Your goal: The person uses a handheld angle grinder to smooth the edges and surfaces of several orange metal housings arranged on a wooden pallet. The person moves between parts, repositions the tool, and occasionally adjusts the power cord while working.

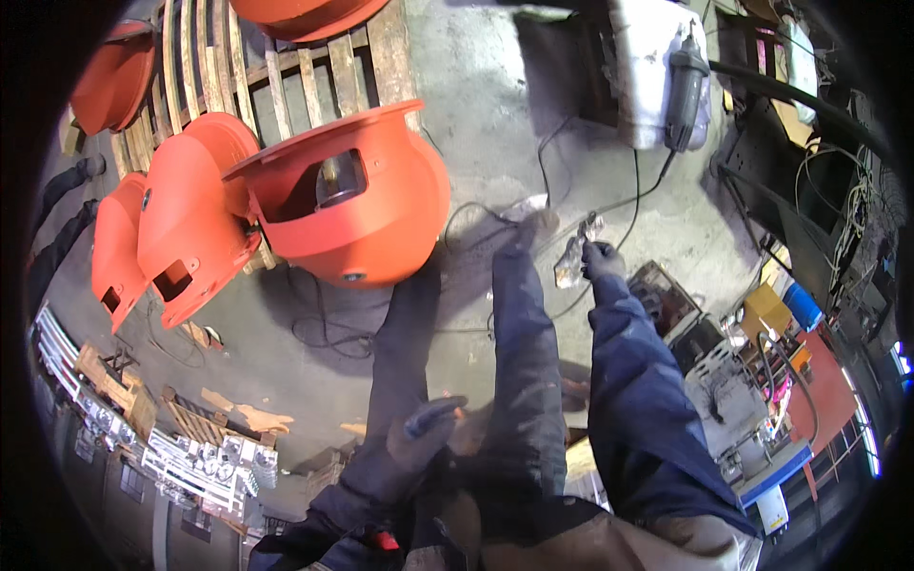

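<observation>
My right hand [602, 260], in a dark glove, reaches forward over the concrete floor with its fingers closed on a crumpled clear plastic bag [569, 265]. Shiny creases of the plastic show beside and above the fist; what the bag holds, if anything, I cannot make out. Low in front of my body, close to my left leg, is my left hand [424, 436], also gloved. Its fingers look stretched out, with nothing visible in them. Ahead and left, a big orange bowl-shaped metal housing [367, 224] with a rectangular opening rests at the pallet's edge, apart from both hands.
More orange housings [186, 214] stand on and beside a wooden pallet [390, 57]. A grey power tool [684, 95] lies on a white wrapped block [643, 57]. Cables [324, 333] trail over the floor around my feet. At right is a cluttered bench [728, 400]; metal parts [214, 466] sit lower left.
</observation>
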Motion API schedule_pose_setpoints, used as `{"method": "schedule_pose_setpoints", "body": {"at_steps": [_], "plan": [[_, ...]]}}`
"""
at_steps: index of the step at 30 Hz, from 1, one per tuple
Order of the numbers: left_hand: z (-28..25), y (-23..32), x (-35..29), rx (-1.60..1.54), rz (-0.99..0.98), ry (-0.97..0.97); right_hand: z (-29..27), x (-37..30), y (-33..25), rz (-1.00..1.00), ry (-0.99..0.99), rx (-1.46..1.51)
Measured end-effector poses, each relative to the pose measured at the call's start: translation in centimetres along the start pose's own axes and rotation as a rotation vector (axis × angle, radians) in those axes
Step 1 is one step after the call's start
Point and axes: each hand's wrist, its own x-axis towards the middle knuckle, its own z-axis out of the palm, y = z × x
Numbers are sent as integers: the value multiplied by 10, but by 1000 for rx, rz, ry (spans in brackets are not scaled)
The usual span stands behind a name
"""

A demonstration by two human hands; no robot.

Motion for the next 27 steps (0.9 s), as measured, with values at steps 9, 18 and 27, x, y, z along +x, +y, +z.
{"method": "schedule_pose_setpoints", "body": {"at_steps": [9, 18, 27], "plan": [[-32, -108, 9, 605, 114, 514, 175, 42, 76, -182, -226, -341], [-32, -234, 30, 984, 618, 870, 330, 112, 132, 314, -261, 413], [-76, -204, 37, 1103, 655, 549, 383, 92, 119, -74, 218, 203]]}}
